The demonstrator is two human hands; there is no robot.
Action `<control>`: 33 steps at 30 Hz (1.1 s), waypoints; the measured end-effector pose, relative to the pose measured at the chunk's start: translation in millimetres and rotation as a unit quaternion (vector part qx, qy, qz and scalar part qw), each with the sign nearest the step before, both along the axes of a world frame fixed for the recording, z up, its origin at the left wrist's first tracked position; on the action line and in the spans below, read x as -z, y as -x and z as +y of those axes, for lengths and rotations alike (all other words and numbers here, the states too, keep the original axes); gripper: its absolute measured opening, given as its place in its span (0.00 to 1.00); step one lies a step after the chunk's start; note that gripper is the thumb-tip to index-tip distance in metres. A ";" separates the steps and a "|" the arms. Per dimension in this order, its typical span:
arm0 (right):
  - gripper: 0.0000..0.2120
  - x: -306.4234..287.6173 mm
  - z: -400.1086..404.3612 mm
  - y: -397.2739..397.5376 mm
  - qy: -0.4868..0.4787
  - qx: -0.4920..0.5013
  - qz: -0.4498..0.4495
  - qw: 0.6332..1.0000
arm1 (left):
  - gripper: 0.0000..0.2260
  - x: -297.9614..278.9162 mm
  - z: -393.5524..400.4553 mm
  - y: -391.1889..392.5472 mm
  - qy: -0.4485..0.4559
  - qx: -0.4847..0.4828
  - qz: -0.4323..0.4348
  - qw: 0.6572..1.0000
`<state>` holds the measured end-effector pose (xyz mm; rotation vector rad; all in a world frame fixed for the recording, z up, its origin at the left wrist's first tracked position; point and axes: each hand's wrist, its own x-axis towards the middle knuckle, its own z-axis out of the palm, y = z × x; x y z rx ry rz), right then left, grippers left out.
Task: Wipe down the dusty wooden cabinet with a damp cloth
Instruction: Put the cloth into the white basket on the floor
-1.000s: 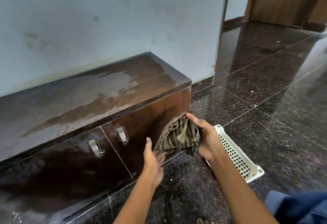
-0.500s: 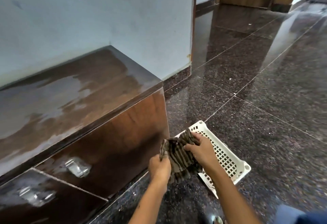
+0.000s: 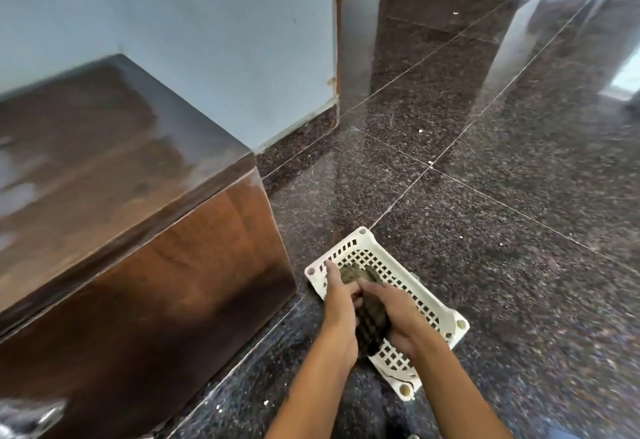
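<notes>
Where one cabinet ends, left hand, right hand both grip one cloth over one basket.

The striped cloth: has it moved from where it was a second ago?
Yes. The cloth has left the cabinet front, going right and down to the white basket on the floor, where both hands now bunch it.
</notes>
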<state>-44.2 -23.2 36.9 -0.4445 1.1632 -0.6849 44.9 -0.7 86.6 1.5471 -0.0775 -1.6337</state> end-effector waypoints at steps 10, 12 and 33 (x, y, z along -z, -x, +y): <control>0.05 35.3 -22.7 19.6 -0.084 -0.012 0.032 0.996 | 0.11 56.7 5.9 -1.6 -0.031 -0.015 0.024 0.999; 0.07 44.1 -28.9 24.4 -0.052 -0.056 0.120 0.990 | 0.12 66.3 4.7 0.6 -0.025 -0.003 0.028 0.999; 0.16 75.4 -33.9 35.6 0.168 -0.125 0.459 0.863 | 0.36 92.6 9.9 30.0 -0.015 0.052 0.027 0.998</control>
